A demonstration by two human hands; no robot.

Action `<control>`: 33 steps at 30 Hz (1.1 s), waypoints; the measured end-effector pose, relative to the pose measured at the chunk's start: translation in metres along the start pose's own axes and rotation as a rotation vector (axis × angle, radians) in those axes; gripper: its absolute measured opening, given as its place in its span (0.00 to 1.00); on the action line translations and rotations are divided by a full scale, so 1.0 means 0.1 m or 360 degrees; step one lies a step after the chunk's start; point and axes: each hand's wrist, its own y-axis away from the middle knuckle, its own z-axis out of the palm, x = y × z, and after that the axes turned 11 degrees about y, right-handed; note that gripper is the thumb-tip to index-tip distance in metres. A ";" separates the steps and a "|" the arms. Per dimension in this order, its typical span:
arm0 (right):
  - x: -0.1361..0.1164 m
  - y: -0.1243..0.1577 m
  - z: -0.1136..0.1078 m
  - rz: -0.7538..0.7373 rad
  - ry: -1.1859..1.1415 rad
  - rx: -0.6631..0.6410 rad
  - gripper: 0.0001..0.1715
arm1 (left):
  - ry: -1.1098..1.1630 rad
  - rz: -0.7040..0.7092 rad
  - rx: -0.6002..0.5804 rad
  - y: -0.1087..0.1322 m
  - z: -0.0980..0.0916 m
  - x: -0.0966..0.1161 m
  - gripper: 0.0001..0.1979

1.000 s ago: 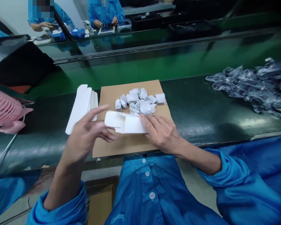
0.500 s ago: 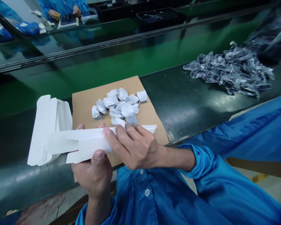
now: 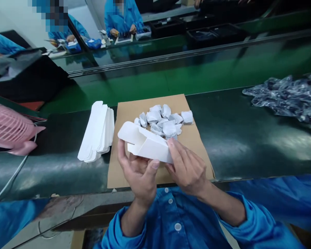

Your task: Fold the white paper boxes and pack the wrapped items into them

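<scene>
A small white carton (image 3: 154, 148) is held up between my two hands, its left end open with the flaps standing out. My left hand (image 3: 140, 173) supports it from below, thumb on the near side and fingers behind the open end. At the right end, my right hand (image 3: 188, 166) grips the carton, fingers on top and thumb below. Just behind it, several small white wrapped packets (image 3: 169, 128) lie in a heap on a cardboard sheet (image 3: 197, 148). To the left of the sheet is a stack of flat white cartons (image 3: 95, 133).
A pile of clear-bagged parts (image 3: 287, 97) lies on the dark green bench (image 3: 230, 138) at right. A pink fan (image 3: 12, 128) stands at left with its cable. Across the green divider, co-workers in blue (image 3: 124, 20) work beside black trays (image 3: 215, 34).
The carton has gone from a flattened sleeve to an opened box shape, tilted with its left end up. My right hand has shifted to its right end. The camera view has swung left.
</scene>
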 end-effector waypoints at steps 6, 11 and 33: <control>0.06 -0.22 -0.16 0.0190 -0.0815 -0.0241 0.44 | -0.0157 0.0202 0.0019 -0.04 -0.07 0.05 0.36; 0.20 -0.53 -0.16 0.0108 -0.1441 -0.0089 0.24 | 0.0000 0.0244 -0.0220 -0.13 -0.19 0.17 0.34; 0.50 -0.81 -0.17 0.0997 -0.2271 -0.0529 0.21 | -0.0278 0.0374 -0.1195 -0.26 -0.39 0.16 0.17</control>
